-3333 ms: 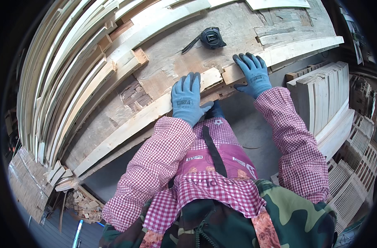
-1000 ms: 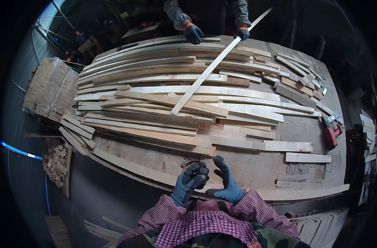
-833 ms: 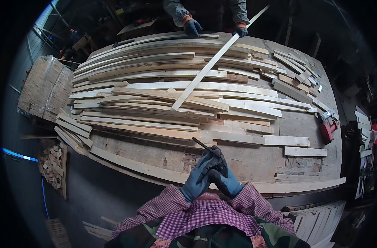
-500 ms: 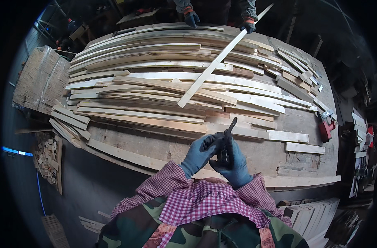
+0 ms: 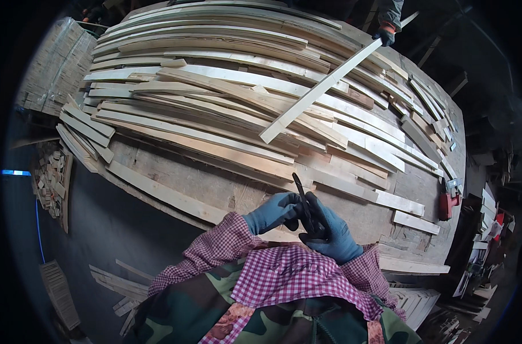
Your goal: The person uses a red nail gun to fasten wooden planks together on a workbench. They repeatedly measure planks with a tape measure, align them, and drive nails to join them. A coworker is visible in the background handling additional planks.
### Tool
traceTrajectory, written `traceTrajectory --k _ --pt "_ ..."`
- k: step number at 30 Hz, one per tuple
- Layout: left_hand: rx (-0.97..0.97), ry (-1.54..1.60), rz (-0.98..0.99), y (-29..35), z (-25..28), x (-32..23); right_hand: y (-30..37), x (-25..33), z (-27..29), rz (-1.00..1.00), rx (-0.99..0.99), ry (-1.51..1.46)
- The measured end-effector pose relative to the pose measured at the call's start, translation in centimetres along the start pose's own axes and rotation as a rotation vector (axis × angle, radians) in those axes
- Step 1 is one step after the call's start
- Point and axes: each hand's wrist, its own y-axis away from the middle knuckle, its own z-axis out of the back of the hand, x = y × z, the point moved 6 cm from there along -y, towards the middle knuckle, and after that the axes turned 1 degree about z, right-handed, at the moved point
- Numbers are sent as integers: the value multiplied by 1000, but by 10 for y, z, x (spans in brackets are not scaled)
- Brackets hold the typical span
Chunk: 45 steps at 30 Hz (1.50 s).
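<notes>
Tape (image 5: 311, 222) is off the tabletop (image 5: 361, 222), now in right hand (image 5: 336, 234).
Right grip closed round tape; left hand (image 5: 269, 214) alongside, grip unclear. Risk, judged: loose hold or snagged strap (image 5: 298, 186) could drop it on planks (image 5: 203, 137).

Tape measure (image 5: 312, 221): partly covered by right hand (image 5: 336, 237), perhaps blurred.
Far sleeve (image 5: 391, 12): cut by top edge.
Right-side clutter (image 5: 488, 206): too small to tell.
</notes>
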Motion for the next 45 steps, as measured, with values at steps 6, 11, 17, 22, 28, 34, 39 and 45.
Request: traceTrajectory --k 6,11,17,22,28,34,39,45 --pt "-119 178 3 -6 12 -1 -11 -10 4 -205 -104 -367" --pt "-122 169 -129 -4 -1 -25 -8 -41 12 -501 -246 -796" --pt "-263 160 -271 -10 -9 -11 -8 -68 10 -415 -484 -673" --pt "-285 241 -218 -12 -3 -3 -5 -32 14 -159 -647 -470" --pt "-187 29 14 -8 2 -2 -8 -22 -7 0 29 -12" --pt "-291 356 -74 -5 78 -60 10 -44 26 -230 23 -179" --pt "-844 -141 -616 -22 202 -63 30 -92 69 -401 -3 -265" --pt "-794 148 -47 -75 166 -31 -32 -114 118 -595 -100 -272"
